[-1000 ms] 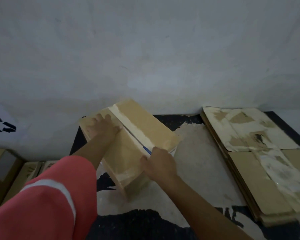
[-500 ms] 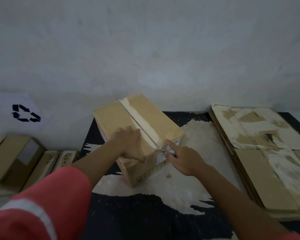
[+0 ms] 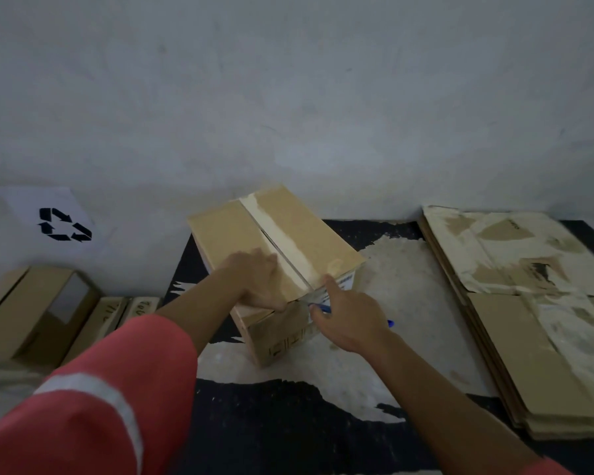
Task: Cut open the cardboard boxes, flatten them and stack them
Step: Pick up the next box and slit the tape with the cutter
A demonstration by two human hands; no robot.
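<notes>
The right hand [image 3: 352, 320] clenches its fingers [image 3: 331, 286] round a slim blue-handled cutter [image 3: 319, 307], index stretched to the seam's near end. The left hand [image 3: 259, 279] presses flat on the left flap. The brown taped cardboard box [image 3: 288, 234] stands mid-tabletop [image 3: 288, 423]; it looks light and stiff, best steadied from above.

box [image 3: 309, 234]: brown, upright, centre, pale tape [image 3: 282, 241] along top seam
flattened stack [image 3: 511, 337]: torn sheets lying flat, 3 o'clock

matt brown cardboard box [image 3: 288, 231] sealed with smooth pale tape [image 3: 282, 234]; flattened cardboard stack [image 3: 515, 303] with torn, rough paper patches.
</notes>
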